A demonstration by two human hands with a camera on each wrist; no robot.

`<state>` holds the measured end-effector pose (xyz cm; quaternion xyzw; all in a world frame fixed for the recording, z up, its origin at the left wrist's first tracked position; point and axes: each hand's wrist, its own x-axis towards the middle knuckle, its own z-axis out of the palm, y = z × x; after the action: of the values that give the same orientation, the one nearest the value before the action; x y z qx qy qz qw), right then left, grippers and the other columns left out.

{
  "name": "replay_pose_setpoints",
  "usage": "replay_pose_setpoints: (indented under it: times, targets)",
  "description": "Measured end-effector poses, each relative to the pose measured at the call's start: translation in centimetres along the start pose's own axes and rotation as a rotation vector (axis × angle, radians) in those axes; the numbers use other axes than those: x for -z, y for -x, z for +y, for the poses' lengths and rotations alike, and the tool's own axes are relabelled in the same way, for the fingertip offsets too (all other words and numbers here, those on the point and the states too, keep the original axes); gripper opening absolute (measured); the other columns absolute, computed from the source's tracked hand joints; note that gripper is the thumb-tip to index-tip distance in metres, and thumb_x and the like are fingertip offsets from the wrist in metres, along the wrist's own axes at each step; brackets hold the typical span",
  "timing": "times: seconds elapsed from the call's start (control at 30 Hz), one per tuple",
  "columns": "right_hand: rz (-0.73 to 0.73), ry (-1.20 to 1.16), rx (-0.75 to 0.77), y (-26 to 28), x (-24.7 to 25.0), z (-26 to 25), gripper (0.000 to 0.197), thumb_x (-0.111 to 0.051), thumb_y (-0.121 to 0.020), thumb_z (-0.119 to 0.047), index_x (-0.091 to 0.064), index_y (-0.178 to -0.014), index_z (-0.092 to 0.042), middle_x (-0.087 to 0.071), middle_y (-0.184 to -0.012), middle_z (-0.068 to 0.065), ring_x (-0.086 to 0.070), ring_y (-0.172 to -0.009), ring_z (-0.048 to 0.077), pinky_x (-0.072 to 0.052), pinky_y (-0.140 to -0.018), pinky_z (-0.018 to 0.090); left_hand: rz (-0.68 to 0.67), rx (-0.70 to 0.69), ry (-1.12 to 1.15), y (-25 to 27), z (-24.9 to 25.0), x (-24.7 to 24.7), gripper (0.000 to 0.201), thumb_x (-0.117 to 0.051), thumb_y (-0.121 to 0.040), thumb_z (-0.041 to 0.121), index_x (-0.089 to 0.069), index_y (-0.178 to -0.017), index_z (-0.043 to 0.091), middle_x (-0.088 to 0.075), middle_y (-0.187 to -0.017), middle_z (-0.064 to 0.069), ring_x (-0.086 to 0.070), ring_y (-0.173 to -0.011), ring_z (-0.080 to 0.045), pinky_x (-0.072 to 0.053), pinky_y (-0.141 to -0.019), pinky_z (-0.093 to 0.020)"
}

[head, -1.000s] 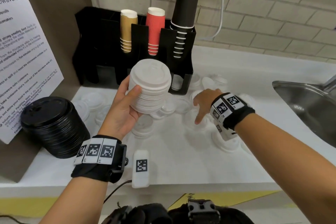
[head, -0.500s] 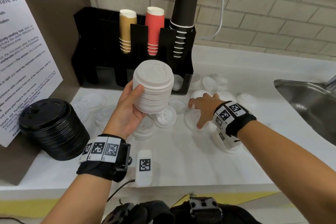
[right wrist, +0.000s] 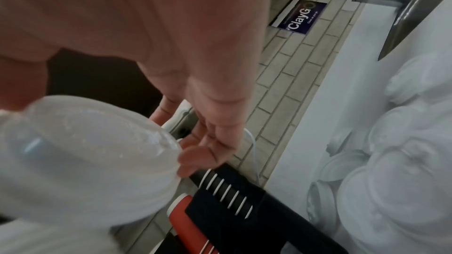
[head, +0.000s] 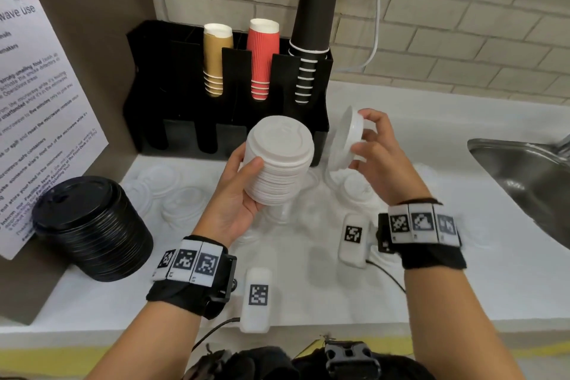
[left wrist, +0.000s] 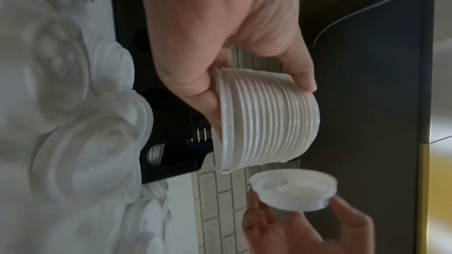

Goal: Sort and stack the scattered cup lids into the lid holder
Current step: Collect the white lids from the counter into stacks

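Note:
My left hand (head: 243, 182) grips a tall stack of white lids (head: 279, 160) above the counter, thumb on its near side; the same stack of white lids (left wrist: 264, 121) fills the left wrist view. My right hand (head: 367, 145) pinches a single white lid (head: 347, 137) by its rim, tilted on edge, just right of the stack and apart from it. That single lid (left wrist: 293, 188) (right wrist: 85, 142) shows in both wrist views. Several loose white lids (head: 175, 194) lie scattered on the white counter (head: 324, 287). The black holder (head: 172, 120) stands at the back.
A pile of black lids (head: 92, 228) sits on the counter's left. The holder carries tan cups (head: 216, 62), red cups (head: 262, 58) and black cups (head: 311, 31). A steel sink (head: 524, 176) lies to the right. A notice board (head: 37, 114) leans on the left.
My right hand has picked one white lid off the counter and raised it on edge beside the stack. The left hand kept hold of the stack, shifting slightly right.

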<state>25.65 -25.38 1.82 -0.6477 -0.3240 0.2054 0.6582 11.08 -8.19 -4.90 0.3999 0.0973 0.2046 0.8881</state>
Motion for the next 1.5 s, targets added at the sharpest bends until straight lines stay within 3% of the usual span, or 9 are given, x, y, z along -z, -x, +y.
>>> replay_pose_setpoints:
  times: [0.1,0.2,0.4,0.6,0.77,1.03,1.17,1.3,1.5]
  targets:
    - [0.037,-0.035,0.074,1.5,-1.4,0.3,0.051,-0.063,-0.064,-0.035,-0.05,-0.113,-0.037,-0.058,-0.104,0.005,-0.056,-0.093,0.02,-0.044,-0.081,0.041,-0.023,0.018,-0.004,0.0,-0.6,-0.5,0.095,-0.092,-0.053,0.04,-0.049,-0.137,0.024,-0.066,-0.125,0.002,-0.062,-0.117,-0.019,-0.057,-0.082,-0.032]
    - [0.136,0.006,0.13,2.2,-2.4,0.3,0.051,-0.065,-0.067,-0.04,-0.051,-0.115,-0.031,-0.06,-0.111,0.009,-0.057,-0.093,0.02,-0.046,-0.08,0.032,-0.035,0.041,-0.016,0.0,-1.1,-0.8,0.104,-0.094,-0.049,0.045,-0.047,-0.14,0.024,-0.066,-0.124,0.003,-0.065,-0.114,-0.018,-0.058,-0.079,-0.033]
    - [0.173,0.319,0.195,2.6,-3.2,-0.1,0.032,-0.07,-0.073,-0.031,-0.066,-0.104,-0.025,-0.065,-0.103,-0.013,-0.058,-0.09,0.007,-0.044,-0.07,0.02,-0.056,0.078,-0.114,0.1,-1.5,-0.9,0.087,-0.086,-0.057,0.037,-0.05,-0.136,0.03,-0.066,-0.124,0.002,-0.067,-0.108,-0.018,-0.058,-0.077,-0.034]
    - [0.125,0.499,0.239,3.0,-3.8,-0.6,0.036,-0.072,-0.067,-0.031,-0.069,-0.103,-0.026,-0.064,-0.109,-0.021,-0.055,-0.102,0.0,-0.034,-0.075,0.007,-0.06,0.108,-0.194,0.3,-1.7,-1.1,0.073,-0.079,-0.061,0.036,-0.055,-0.13,0.035,-0.061,-0.129,-0.006,-0.065,-0.107,-0.022,-0.057,-0.072,-0.033]
    - [0.115,0.564,0.253,3.1,-3.8,-0.6,0.037,-0.082,-0.07,-0.019,-0.07,-0.105,-0.023,-0.062,-0.12,-0.01,-0.054,-0.114,0.01,-0.032,-0.08,0.007,-0.034,0.106,-0.173,0.3,-2.0,-1.0,0.062,-0.071,-0.073,0.029,-0.053,-0.132,0.034,-0.06,-0.133,-0.006,-0.066,-0.107,-0.02,-0.057,-0.073,-0.033]
    - [0.076,0.617,0.219,3.3,-3.5,-0.7,0.038,-0.082,-0.07,-0.027,-0.069,-0.106,-0.029,-0.057,-0.123,-0.013,-0.05,-0.116,0.005,-0.032,-0.083,0.004,-0.012,0.147,-0.126,0.5,-2.6,-1.8,0.08,-0.075,-0.067,0.044,-0.047,-0.14,0.026,-0.061,-0.132,-0.005,-0.063,-0.115,-0.023,-0.058,-0.077,-0.035]
    - [-0.079,0.51,0.004,4.0,-2.3,0.2,0.06,-0.075,-0.069,-0.047,-0.054,-0.124,-0.043,-0.047,-0.131,-0.012,-0.043,-0.121,0.001,-0.038,-0.096,0.014,0.01,0.28,-0.072,0.5,-3.3,-2.6,0.063,-0.06,-0.083,0.055,-0.054,-0.136,0.021,-0.062,-0.133,-0.011,-0.063,-0.117,-0.026,-0.059,-0.079,-0.035]
    - [-0.19,0.529,-0.15,4.8,-0.9,1.9,0.074,-0.084,-0.069,-0.03,-0.044,-0.129,-0.044,-0.046,-0.132,-0.002,-0.045,-0.121,0.015,-0.041,-0.103,0.028,0.102,0.441,-0.05,0.4,-4.4,-3.2,0.053,-0.047,-0.094,0.053,-0.056,-0.133,0.018,-0.066,-0.127,-0.012,-0.068,-0.103,-0.025,-0.06,-0.072,-0.038]
    - [-0.2,0.543,-0.27,5.3,0.0,3.8,0.084,-0.087,-0.063,-0.024,-0.038,-0.126,-0.05,-0.042,-0.129,0.006,-0.045,-0.118,0.023,-0.047,-0.098,0.039,0.097,0.562,-0.173,0.4,-5.6,-3.6,0.042,-0.045,-0.098,0.049,-0.069,-0.113,0.019,-0.071,-0.118,-0.009,-0.068,-0.106,-0.025,-0.055,-0.089,-0.039]
